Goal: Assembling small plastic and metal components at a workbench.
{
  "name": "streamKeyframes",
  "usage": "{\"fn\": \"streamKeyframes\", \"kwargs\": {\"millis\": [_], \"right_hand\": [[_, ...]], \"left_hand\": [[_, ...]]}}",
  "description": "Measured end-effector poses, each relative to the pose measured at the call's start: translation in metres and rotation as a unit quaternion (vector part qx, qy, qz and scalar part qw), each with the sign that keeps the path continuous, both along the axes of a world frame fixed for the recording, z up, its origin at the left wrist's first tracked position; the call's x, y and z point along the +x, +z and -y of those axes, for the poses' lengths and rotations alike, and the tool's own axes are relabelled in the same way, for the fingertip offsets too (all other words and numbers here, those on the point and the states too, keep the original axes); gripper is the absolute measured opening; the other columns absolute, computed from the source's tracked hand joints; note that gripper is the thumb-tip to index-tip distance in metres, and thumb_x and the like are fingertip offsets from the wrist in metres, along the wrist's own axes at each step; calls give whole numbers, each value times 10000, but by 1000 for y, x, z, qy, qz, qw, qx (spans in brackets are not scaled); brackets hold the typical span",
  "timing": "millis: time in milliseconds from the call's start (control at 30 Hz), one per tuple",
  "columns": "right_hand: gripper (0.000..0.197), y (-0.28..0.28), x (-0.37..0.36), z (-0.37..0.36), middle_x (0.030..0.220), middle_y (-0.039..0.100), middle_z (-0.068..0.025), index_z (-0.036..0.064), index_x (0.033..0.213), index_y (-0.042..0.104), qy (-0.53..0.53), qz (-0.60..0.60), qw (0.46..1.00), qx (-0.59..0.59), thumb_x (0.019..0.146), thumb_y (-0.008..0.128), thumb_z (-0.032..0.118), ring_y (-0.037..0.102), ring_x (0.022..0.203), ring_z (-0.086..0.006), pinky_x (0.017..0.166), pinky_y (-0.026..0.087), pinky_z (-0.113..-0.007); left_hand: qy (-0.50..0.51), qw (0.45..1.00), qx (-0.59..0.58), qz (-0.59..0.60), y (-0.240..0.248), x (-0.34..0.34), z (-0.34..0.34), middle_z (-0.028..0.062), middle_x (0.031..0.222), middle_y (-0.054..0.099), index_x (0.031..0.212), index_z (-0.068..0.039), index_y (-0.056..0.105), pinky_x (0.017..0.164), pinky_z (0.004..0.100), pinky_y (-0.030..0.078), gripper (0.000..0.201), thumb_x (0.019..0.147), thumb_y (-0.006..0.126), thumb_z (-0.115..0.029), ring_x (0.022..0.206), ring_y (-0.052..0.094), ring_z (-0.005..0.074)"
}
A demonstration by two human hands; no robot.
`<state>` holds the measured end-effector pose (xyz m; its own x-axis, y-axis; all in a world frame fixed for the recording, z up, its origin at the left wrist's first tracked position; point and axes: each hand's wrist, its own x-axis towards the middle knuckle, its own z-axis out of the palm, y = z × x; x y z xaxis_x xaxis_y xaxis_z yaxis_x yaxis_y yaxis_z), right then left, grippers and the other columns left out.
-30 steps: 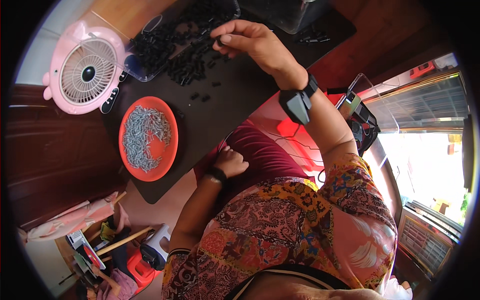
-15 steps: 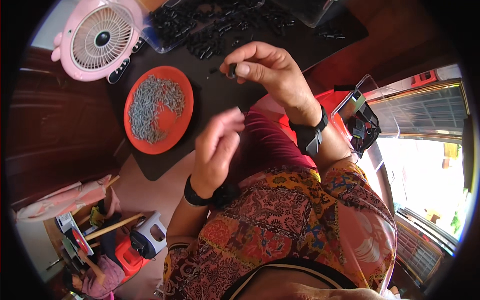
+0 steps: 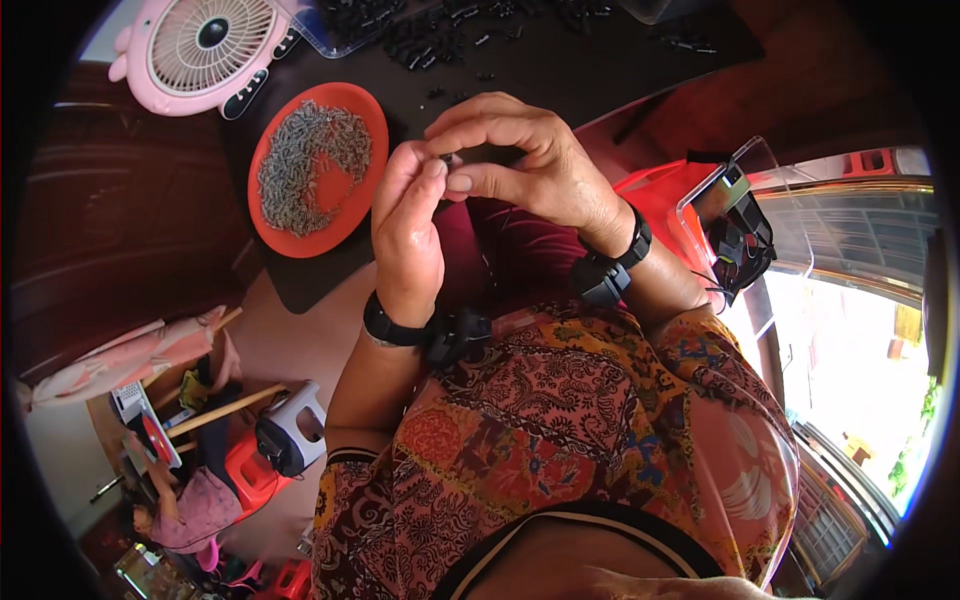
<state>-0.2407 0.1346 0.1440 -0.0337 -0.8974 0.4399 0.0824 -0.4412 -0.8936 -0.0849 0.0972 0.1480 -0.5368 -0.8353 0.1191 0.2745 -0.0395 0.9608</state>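
Note:
My two hands meet fingertip to fingertip over my lap, close to the table's edge. My right hand [image 3: 540,165] pinches a small black plastic piece [image 3: 447,159], mostly covered by the fingers. Pressed against it from the left are the closed thumb and fingers of my left hand [image 3: 408,225]; anything between them is hidden. Left of the hands, an orange-red plate [image 3: 333,238] holds many small grey metal pieces [image 3: 290,165] that look like screws. Loose black plastic pieces [image 3: 435,45] lie heaped at the far side of the dark table [image 3: 560,75].
A pink fan [image 3: 212,35] stands at the far left beside a clear plastic bin [image 3: 325,40]. To my right is a red stool [image 3: 655,190] with a clear tray and black gear. Another person [image 3: 200,505] sits at the lower left, near a red stool [image 3: 247,480].
My left hand has moved up to meet my right, its fingers now touching the black piece. The right hand has shifted slightly down. The view has tilted, so the table sits higher.

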Motion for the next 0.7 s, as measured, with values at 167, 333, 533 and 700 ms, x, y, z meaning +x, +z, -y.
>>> {"fn": "streamKeyframes", "kwargs": {"millis": [167,333,533,700], "right_hand": [[231,-6,-7,2,1080,650,-84,60,1000,713,-96,-174,976,-93,770,732,49,596,1000,-225,846,496,-326],[208,-5,-12,1,1069,652,-91,52,995,713,-58,-174,978,-98,787,721,57,599,995,-218,845,495,-322],[253,15,9,-7,1002,666,-115,67,1003,693,-107,-207,957,-172,800,727,215,623,963,-304,852,492,-384],[489,29,54,-28,1058,617,-85,72,1023,638,-1,-409,890,-200,787,644,500,576,1019,-283,842,467,-422]], "left_hand": [[-20,999,-8,33,1,-3,1,38,872,562,995,2,541,723,239,439,205,965,465,-187,767,561,110],[-81,995,15,56,2,6,7,38,852,560,998,0,550,694,243,453,210,963,473,-193,736,559,111],[-94,975,-192,57,-27,9,0,58,873,594,1146,-10,571,628,280,468,296,947,506,-219,720,570,146],[34,957,-287,37,-77,-16,-18,91,920,588,1056,-21,573,672,339,456,224,932,531,-203,815,554,222]]}}
